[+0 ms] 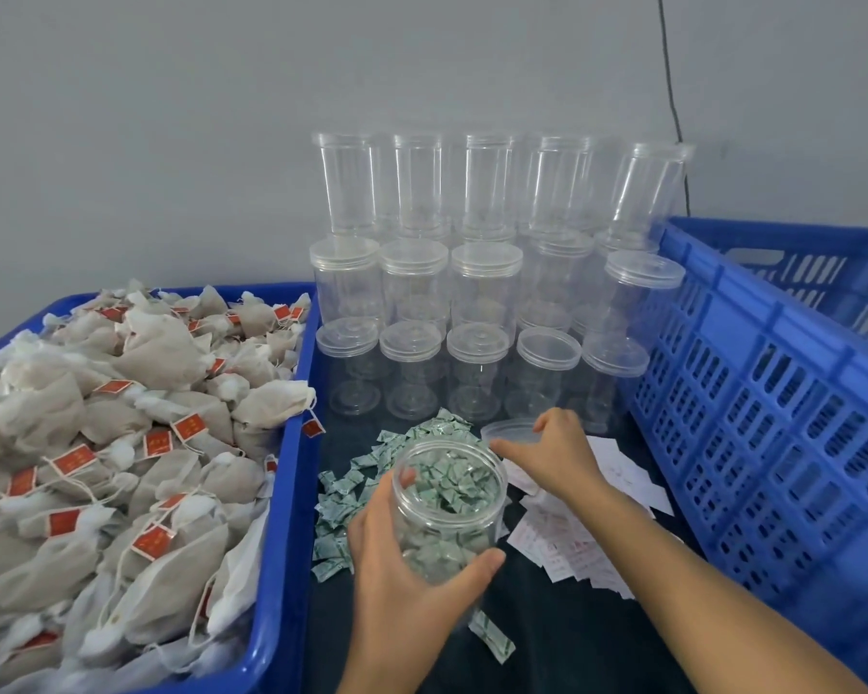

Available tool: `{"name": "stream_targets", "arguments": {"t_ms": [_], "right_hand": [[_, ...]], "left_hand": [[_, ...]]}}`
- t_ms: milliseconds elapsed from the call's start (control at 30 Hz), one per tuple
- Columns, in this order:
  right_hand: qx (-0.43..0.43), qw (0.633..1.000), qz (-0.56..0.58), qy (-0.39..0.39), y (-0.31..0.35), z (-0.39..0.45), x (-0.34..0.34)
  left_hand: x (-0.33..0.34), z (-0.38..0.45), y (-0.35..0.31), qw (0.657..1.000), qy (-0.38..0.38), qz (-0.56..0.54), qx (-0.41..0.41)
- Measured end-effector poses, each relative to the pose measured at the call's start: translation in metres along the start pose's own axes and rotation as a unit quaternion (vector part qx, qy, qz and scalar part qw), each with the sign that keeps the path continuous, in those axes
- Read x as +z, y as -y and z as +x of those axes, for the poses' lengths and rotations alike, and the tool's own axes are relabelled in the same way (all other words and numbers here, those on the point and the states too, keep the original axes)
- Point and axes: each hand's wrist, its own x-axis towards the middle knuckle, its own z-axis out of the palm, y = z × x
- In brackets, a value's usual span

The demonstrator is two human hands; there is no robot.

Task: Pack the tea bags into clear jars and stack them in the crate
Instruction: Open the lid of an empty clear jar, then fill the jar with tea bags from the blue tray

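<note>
- Head view: the left hand [412,558] gripped an open clear jar [449,508] near the middle of the dark table [572,633], fingers and thumb curled round its wall; the jar was partly filled with small green-and-white sachets
- The right hand [560,455] reached just right of the jar's mouth, fingers loosely bent with the index stretched toward the rim; its fingertips lay at a clear lid [509,430] resting on the table, though whether they gripped it could not be told
- More loose sachets [372,473] lay scattered on the table left of and beyond the jar, and white paper slips [587,548] lay to its right
- Empty lidded jars [482,288] stood stacked in rows at the far side against the wall
- A blue bin [276,568] on the left held a heap of tea bags [121,443] with red tags
- The blue slatted crate [772,418] stood on the right
</note>
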Motion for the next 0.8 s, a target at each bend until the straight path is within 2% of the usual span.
{"name": "stream_targets", "arguments": {"t_ms": [133,200,600,800], "right_hand": [[0.01,0.989,-0.149,-0.016,-0.001,0.007,0.01],[0.023,0.983,-0.181,-0.005,-0.001,0.009,0.012],[0.057,0.966,-0.246,0.049,0.0,0.009,0.012],[0.039,0.969,-0.239,0.042,0.003,0.009,0.005]], "left_hand": [[-0.001,0.001,0.003,1.0,-0.004,0.006,0.01],[0.0,0.001,0.003,1.0,0.006,0.003,0.013],[0.003,-0.002,0.005,1.0,-0.006,-0.005,0.016],[0.003,-0.001,0.006,1.0,-0.001,-0.006,0.022]]}}
